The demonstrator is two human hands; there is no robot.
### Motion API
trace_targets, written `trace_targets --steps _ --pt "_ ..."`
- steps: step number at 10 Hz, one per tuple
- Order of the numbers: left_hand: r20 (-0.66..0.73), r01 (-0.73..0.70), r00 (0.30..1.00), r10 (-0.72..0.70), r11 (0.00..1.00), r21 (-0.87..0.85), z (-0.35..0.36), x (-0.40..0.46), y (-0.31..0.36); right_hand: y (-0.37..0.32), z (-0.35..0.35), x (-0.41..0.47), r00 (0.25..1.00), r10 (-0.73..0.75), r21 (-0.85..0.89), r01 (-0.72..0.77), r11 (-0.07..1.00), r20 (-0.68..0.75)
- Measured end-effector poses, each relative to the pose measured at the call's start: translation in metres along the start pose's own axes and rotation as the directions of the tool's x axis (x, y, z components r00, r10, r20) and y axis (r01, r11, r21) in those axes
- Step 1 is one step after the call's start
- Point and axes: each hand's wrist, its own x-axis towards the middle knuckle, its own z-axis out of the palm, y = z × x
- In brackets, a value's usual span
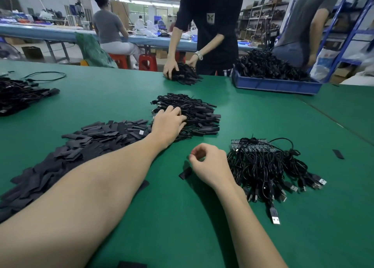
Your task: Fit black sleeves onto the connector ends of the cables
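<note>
**Inspector:** Left hand first.

**Assistant:** The left hand (169, 121) is stretched forward, palm down, and lies on the middle heap of coiled black cables with sleeved ends (194, 116). Its fingers are bent into the coils; whether they actually grip a cable cannot be told.

**Inspector:** And the right?

**Assistant:** The right hand (209, 163) sits nearer the body, above the green felt-like table top (182, 217). Thumb and forefinger curl towards each other, tips close, and nothing is visible between them. A single flat black sleeve (185, 173) lies on the table just beside that hand, at its left edge.

**Inspector:** Stock around the hands?

**Assistant:** The broad pile of flat black sleeves (77, 150) spreads under and to the left of the left forearm. The bundle of black cables with bare metal USB plugs (269, 168) lies just right of the right hand, plugs pointing towards the near right. One stray black sleeve (338, 154) lies beyond it.

**Inspector:** Further out?

**Assistant:** Another heap of black cables (18, 94) sits at the far left edge. A person in a dark shirt (210, 25) handles a black heap at the far side, beside a blue plastic crate of cables (275, 84).
</note>
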Motion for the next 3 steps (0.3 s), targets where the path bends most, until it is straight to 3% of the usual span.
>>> trace_targets --steps 2,3 --pt "0.009 0.002 1.000 -0.003 0.997 0.072 -0.019 -0.020 -0.002 -0.004 0.001 0.000 0.999 -0.004 -0.068 0.008 0.998 0.053" --pt "-0.071 0.083 0.993 -0.090 0.992 -0.098 -0.040 -0.035 0.016 -0.004 0.000 -0.001 0.999 -0.002 -0.086 0.007 0.996 0.052"
